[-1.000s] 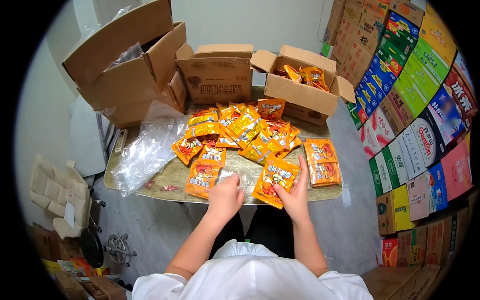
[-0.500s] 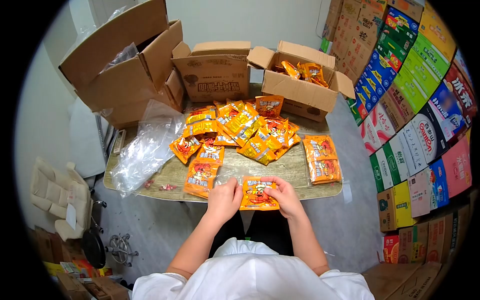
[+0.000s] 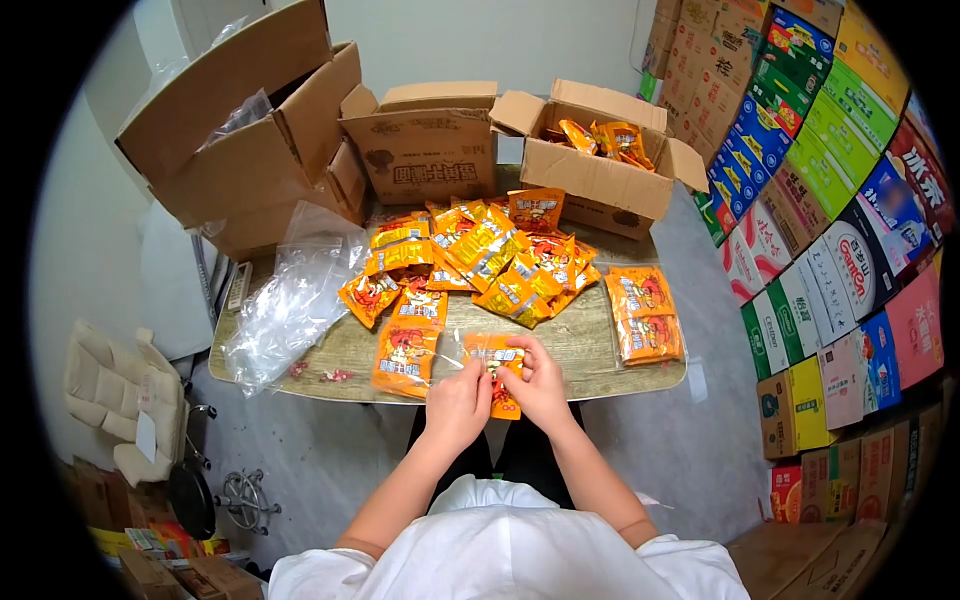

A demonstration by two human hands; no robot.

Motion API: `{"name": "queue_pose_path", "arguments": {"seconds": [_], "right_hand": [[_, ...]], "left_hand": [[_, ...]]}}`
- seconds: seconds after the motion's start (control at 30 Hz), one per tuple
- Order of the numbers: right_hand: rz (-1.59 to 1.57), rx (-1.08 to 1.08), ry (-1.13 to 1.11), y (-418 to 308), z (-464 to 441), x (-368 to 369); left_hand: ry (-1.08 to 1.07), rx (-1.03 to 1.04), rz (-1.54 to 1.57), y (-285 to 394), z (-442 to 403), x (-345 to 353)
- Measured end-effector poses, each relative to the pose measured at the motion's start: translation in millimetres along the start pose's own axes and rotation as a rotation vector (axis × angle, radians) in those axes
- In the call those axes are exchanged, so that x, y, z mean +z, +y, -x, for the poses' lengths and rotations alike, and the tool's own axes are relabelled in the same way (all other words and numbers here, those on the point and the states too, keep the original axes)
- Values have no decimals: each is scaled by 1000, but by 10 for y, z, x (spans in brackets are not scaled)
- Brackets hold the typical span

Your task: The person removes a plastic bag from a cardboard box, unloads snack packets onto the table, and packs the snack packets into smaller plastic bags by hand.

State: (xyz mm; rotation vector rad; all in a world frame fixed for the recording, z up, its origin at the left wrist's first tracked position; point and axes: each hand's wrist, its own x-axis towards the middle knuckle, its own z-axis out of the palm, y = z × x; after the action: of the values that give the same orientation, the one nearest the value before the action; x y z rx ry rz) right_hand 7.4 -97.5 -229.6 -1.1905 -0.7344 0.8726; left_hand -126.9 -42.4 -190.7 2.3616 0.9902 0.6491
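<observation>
Just beyond the table's front edge, an orange snack packet (image 3: pixel 487 347) with a cartoon print is between my hands. My right hand (image 3: pixel 537 385) is closed on its right side, thumb across the front. My left hand (image 3: pixel 460 405) is a closed fist at the packet's left edge, with a clear plastic bag (image 3: pixel 450 348) showing above it; how far the bag covers the packet I cannot tell. Left of my hands lies a bagged pair of packets (image 3: pixel 405 352). Another bagged pair (image 3: pixel 643 315) lies at the table's right end.
A pile of loose orange packets (image 3: pixel 490 255) covers the table's middle. Loose clear bags (image 3: pixel 295 310) lie on the left. Behind stand an open carton of packets (image 3: pixel 595 185), another carton (image 3: pixel 430 150) and a large box (image 3: pixel 250 160). Stacked cartons (image 3: pixel 800 230) line the right wall.
My hands have come together at the packet, the left moving right and my right hand moving left. The packet has shifted slightly left and up, its lower part now more covered by fingers.
</observation>
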Motion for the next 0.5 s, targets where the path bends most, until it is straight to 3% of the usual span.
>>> {"name": "queue_pose_path", "arguments": {"seconds": [0.07, 0.23, 0.33, 0.4, 0.5], "right_hand": [[75, 55, -80, -34, -12, 25], [35, -15, -38, 69, -112, 58], [265, 164, -205, 3, -160, 55], [414, 38, -375, 6, -184, 84], [625, -121, -274, 39, -212, 147]], "left_hand": [[58, 9, -4, 11, -24, 23], [104, 35, 40, 25, -43, 65], [138, 45, 78, 13, -29, 91], [146, 47, 82, 15, -15, 80], [170, 62, 112, 24, -9, 65]]}}
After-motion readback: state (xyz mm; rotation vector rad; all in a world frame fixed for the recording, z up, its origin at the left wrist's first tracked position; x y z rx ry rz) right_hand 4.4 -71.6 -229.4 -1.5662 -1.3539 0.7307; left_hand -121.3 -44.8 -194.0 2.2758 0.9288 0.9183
